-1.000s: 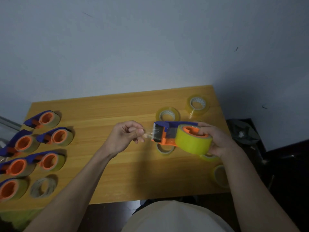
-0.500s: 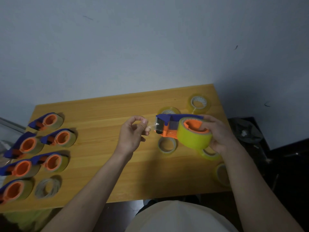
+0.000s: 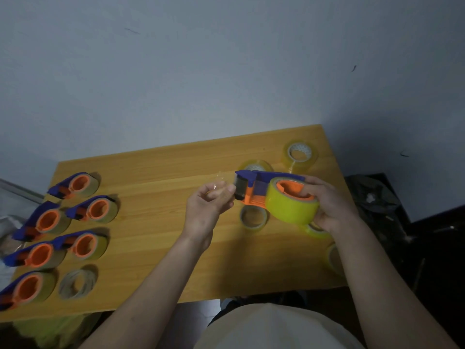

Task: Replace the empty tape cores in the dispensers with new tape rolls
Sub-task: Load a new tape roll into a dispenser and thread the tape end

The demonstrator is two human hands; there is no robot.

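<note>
**Tape end barely visible at the dispenser mouth**

Here, the clear tape end (image 3: 218, 183) is the hardest thing to read: you see only a faint glint above your left hand (image 3: 209, 210), whose thumb and fingers are curled together and pinching it just beside the dispenser's black roller. Whether the strip passes over or under that roller cannot be told. Your right hand (image 3: 328, 205) hides the near side of the tape dispenser (image 3: 254, 188); its fingers wrap round the yellow tape roll (image 3: 289, 210), thumb inside the orange hub. The dispenser is blue on top, orange below, held in the air over the right half of the table (image 3: 156, 177).

Under it lie loose rolls: two near the far right corner, one below the dispenser, another half covered by your wrist, one cut by your forearm at the right edge. Six loaded dispensers (image 3: 83, 183) crowd the left edge, the nearest cropped, with an empty core (image 3: 78, 283) beside them.
</note>
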